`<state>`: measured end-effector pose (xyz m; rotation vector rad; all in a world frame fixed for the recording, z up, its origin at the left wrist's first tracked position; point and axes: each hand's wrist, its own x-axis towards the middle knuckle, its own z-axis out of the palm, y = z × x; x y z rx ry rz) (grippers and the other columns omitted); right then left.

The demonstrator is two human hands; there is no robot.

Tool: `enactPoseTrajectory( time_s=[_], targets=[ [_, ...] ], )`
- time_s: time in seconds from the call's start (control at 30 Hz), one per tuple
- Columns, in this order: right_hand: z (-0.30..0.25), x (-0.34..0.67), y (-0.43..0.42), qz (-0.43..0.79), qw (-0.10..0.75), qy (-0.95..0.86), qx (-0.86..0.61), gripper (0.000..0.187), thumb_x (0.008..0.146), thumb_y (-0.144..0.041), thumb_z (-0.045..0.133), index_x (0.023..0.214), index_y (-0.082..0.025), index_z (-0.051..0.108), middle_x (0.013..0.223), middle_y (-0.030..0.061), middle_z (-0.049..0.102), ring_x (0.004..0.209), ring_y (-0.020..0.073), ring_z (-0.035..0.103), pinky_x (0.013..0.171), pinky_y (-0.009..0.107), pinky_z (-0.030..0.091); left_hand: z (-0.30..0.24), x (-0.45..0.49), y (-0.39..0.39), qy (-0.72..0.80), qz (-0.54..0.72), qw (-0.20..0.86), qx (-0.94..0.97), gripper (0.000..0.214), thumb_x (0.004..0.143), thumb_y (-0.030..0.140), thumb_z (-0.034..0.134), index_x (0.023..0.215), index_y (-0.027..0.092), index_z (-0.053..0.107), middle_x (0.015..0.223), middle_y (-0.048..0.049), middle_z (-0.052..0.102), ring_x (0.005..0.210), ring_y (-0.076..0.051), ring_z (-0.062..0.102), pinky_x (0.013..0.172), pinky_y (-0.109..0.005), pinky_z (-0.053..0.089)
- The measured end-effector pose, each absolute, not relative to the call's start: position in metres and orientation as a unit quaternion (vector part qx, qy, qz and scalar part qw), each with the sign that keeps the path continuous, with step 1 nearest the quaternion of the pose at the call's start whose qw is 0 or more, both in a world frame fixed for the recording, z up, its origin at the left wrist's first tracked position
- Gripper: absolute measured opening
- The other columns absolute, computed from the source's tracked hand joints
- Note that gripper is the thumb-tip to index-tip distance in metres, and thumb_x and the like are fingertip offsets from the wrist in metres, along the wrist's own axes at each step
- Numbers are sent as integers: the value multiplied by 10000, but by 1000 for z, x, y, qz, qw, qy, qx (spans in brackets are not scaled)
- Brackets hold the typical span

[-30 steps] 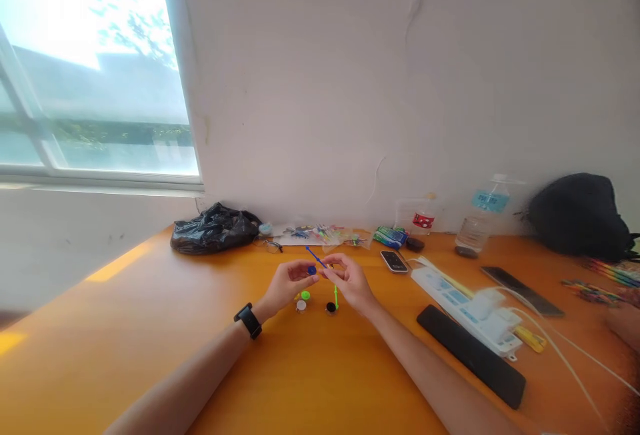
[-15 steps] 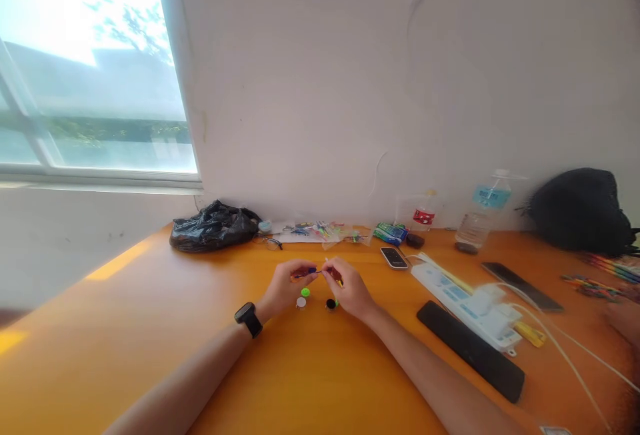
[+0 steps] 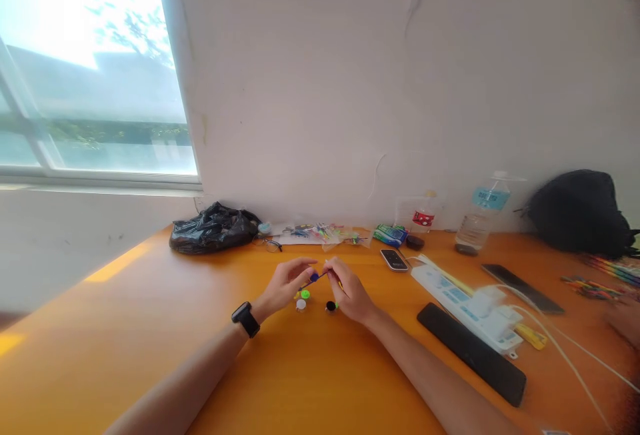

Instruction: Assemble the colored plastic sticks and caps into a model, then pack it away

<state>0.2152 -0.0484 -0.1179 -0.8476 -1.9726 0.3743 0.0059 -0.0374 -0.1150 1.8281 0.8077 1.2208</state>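
My right hand [image 3: 351, 290] pinches one end of a thin dark blue stick [image 3: 323, 275], which slants down toward my left hand. A round blue piece [image 3: 314, 276] sits along the stick, near my left thumb. My left hand [image 3: 284, 284] wears a black watch [image 3: 246, 320] at the wrist, its fingers stretched out and apart beside the blue piece. Whether the left thumb touches the stick is hard to see. Below the hands, on the table, lie a small green round piece [image 3: 305, 295], a white one [image 3: 301, 305] and a black one [image 3: 331, 306].
On the wooden table [image 3: 300, 382], a black plastic bag [image 3: 215, 227], glasses [image 3: 270, 244] and bagged colourful bits [image 3: 320, 232] lie along the wall. To the right are a power strip [image 3: 450, 292], a black slab [image 3: 473, 353], a bottle [image 3: 477, 222] and another person's hand [image 3: 623, 318].
My left fingers have spread off the dark blue stick, showing more of it and the round blue piece. My right hand keeps its pinch in nearly the same place.
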Motion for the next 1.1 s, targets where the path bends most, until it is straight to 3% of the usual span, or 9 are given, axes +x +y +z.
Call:
enactPoseTrajectory(
  time_s=[0.23, 0.4, 0.47, 0.53, 0.6, 0.7, 0.77, 0.93, 1.1],
  targets=[
    [-115, 216, -45, 201, 493, -770, -352, 210, 1039, -298, 399, 952, -244, 581, 906, 40, 586, 845, 213, 561, 807, 342, 451, -99, 5, -46, 299, 433, 513, 678, 392, 832, 485, 767, 1063, 170, 797, 1033, -124, 780, 904, -249, 707, 818, -341, 567],
    [-115, 216, -45, 189, 504, -761, -363, 335, 1043, -381, 435, 1332, -282, 571, 1186, 83, 592, 988, 224, 575, 914, 371, 460, -107, 7, -42, 304, 468, 508, 656, 434, 814, 516, 787, 1038, 144, 778, 987, -132, 781, 844, -226, 711, 774, -330, 569],
    [-115, 216, -45, 214, 504, -749, -374, 418, 1043, -441, 433, 1426, -300, 525, 1151, 71, 602, 925, 212, 577, 877, 364, 473, -110, 7, -39, 309, 491, 497, 645, 422, 820, 512, 783, 1019, 141, 770, 984, -132, 781, 853, -220, 716, 789, -325, 566],
    [-116, 217, -44, 260, 491, -736, -387, 416, 1040, -514, 412, 1308, -283, 630, 983, 43, 617, 826, 199, 565, 820, 352, 477, -113, 7, -36, 316, 505, 484, 641, 404, 819, 499, 788, 1009, 143, 765, 1011, -134, 782, 895, -224, 722, 825, -326, 563],
    [-116, 218, -42, 313, 466, -730, -390, 559, 1039, -598, 334, 890, -241, 737, 763, 27, 569, 740, 191, 540, 788, 346, 467, -113, 8, -35, 322, 522, 466, 638, 384, 819, 486, 791, 996, 147, 762, 1036, -131, 782, 945, -230, 722, 863, -325, 558],
    [-115, 218, -37, 369, 446, -721, -380, 832, 1013, -710, 151, 390, -221, 406, 544, 25, 385, 624, 173, 469, 742, 337, 439, -111, 8, -35, 333, 548, 442, 627, 373, 834, 490, 772, 987, 151, 757, 1027, -121, 781, 921, -222, 719, 788, -293, 560],
    [-115, 220, -34, 376, 469, -705, -375, 856, 988, -748, 83, 356, -217, 312, 520, 27, 335, 603, 168, 438, 709, 331, 417, -110, 7, -35, 341, 555, 435, 622, 378, 845, 496, 756, 996, 149, 753, 1019, -120, 779, 870, -210, 713, 696, -265, 546],
    [-119, 226, -26, 392, 486, -679, -387, 867, 968, -783, 116, 431, -211, 483, 541, 19, 387, 554, 153, 385, 564, 307, 309, -113, 3, -29, 348, 565, 443, 603, 391, 834, 507, 761, 1007, 155, 752, 1019, -119, 774, 844, -206, 704, 616, -245, 520],
    [-128, 229, -20, 397, 473, -673, -408, 860, 975, -774, 164, 487, -201, 581, 540, 15, 453, 534, 142, 377, 558, 300, 293, -120, -6, -16, 360, 588, 434, 580, 377, 808, 480, 794, 998, 156, 763, 1014, -106, 782, 899, -214, 721, 770, -291, 560]
  ],
)
